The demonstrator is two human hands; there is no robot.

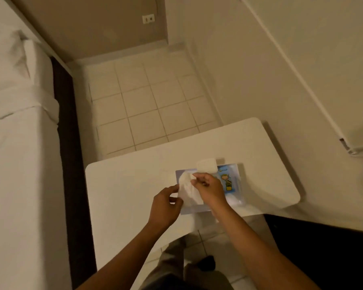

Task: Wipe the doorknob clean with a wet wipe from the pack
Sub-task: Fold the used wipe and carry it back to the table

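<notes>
Your right hand (208, 188) and left hand (166, 204) both pinch the wet wipe (188, 190) over the pack (231, 181), at the desk's (124, 185) 3 o'clock side. It's limp and damp, so grip a corner.

glossy plastic pack (232, 181), matt table (134, 185)

Pale tiled floor (153, 105), white table (122, 185), white bed (15, 143), beige walls (249, 59)

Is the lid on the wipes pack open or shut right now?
Open. The white flip lid stands raised at the far edge of the wipes pack, and a wet wipe is out, pinched by both hands.
</notes>
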